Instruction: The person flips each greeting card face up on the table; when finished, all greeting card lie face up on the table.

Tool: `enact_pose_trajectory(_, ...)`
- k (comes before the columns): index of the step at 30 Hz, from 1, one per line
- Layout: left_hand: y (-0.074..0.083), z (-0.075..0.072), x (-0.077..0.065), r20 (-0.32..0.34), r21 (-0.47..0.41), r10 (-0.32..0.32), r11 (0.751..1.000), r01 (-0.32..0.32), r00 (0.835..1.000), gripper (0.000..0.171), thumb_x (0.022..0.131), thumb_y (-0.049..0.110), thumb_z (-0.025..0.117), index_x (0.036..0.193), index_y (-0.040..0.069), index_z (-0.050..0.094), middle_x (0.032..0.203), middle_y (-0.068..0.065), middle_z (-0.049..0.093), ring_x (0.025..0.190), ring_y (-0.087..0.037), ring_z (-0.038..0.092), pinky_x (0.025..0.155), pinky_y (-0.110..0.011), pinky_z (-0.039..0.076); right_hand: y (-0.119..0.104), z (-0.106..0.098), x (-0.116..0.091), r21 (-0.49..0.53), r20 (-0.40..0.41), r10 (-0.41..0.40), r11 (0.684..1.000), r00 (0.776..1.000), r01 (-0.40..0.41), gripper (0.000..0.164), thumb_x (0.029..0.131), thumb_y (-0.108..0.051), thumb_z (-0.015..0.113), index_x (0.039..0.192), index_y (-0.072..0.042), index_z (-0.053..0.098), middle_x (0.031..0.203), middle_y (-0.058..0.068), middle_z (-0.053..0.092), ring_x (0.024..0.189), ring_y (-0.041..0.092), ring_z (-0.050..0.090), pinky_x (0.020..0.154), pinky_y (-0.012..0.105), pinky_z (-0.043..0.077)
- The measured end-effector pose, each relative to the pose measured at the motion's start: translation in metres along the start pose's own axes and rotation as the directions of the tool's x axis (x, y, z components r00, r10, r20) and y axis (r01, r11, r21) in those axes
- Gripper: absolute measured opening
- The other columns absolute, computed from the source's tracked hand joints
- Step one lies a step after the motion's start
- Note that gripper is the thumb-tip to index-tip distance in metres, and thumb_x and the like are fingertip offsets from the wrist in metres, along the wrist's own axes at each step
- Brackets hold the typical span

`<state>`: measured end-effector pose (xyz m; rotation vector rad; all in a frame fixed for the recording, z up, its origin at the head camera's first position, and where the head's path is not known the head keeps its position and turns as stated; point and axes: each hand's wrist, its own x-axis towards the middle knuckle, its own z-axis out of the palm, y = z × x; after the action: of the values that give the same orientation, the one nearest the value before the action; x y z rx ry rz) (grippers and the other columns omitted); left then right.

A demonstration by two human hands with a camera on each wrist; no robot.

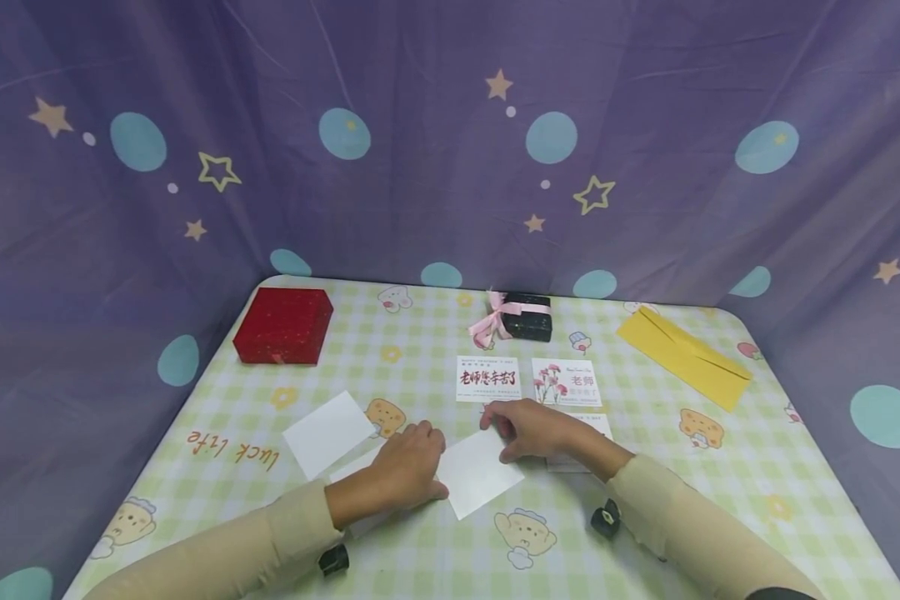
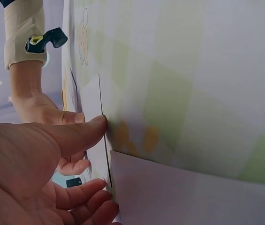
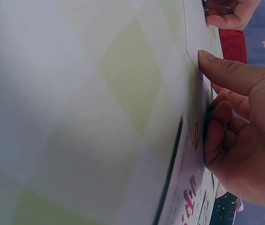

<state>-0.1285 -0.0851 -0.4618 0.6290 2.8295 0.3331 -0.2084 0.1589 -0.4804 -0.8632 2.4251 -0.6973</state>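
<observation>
A blank white card (image 1: 480,475) lies at a slant near the middle of the table, between both hands. My left hand (image 1: 408,471) holds its left side, with the thumb (image 2: 92,129) at the edge and the other fingers bent near the far corner. On the opposite side, my right hand (image 1: 532,429) grips the card by its far right edge, thumb and bent fingers (image 3: 221,110) close together. Another white card (image 2: 188,192) lies partly under my left hand and forearm. Farther left is a third blank card (image 1: 330,433).
Printed cards, one with red lettering (image 1: 487,379) and one with pink flowers (image 1: 566,382), lie beyond my right hand, with others partly behind my wrist. A red box (image 1: 283,327), a black box (image 1: 532,321) with pink ribbon and a yellow envelope (image 1: 682,357) stand farther back.
</observation>
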Motion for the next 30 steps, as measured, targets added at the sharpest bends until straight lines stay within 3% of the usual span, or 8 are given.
enact_pose_trajectory(12, 0.0008, -0.0011, -0.001, 0.003, 0.006, 0.004, 1.0, -0.004, 1.0, 0.054, 0.072, 0.039, 0.091, 0.104, 0.007, 0.061, 0.093, -0.003, 0.054, 0.082, -0.019, 0.049, 0.068, -0.034, 0.043, -0.0047, 0.0003, 0.0017, -0.013, -0.009, -0.005, 1.0, 1.0, 0.005, 0.05, 0.074, -0.013, 0.087, 0.117, -0.024, 0.062, 0.089, -0.006, 0.054, 0.08, 0.011, 0.05, 0.075, 0.028, 0.043)
enact_pose_trajectory(20, 0.0026, 0.0019, 0.0018, -0.005, 0.058, 0.005, 0.998, -0.005, 1.0, 0.057, 0.072, 0.044, 0.091, 0.103, 0.008, 0.06, 0.091, -0.002, 0.052, 0.081, -0.018, 0.048, 0.068, -0.032, 0.042, -0.0037, 0.0008, 0.0008, 0.0, -0.026, 0.006, 1.0, 1.0, -0.006, 0.051, 0.074, -0.012, 0.087, 0.115, -0.025, 0.06, 0.092, -0.006, 0.054, 0.084, 0.011, 0.051, 0.078, 0.028, 0.044)
enact_pose_trajectory(30, 0.0018, 0.001, 0.0056, -0.028, -0.009, 0.0, 1.0, -0.001, 1.0, 0.06, 0.067, 0.035, 0.095, 0.101, 0.008, 0.054, 0.086, -0.002, 0.052, 0.076, -0.018, 0.047, 0.065, -0.031, 0.04, -0.0018, 0.002, -0.0004, 0.002, -0.045, 0.026, 1.0, 0.999, -0.026, 0.055, 0.074, -0.016, 0.088, 0.122, -0.023, 0.063, 0.094, -0.007, 0.055, 0.088, 0.012, 0.051, 0.08, 0.029, 0.044)
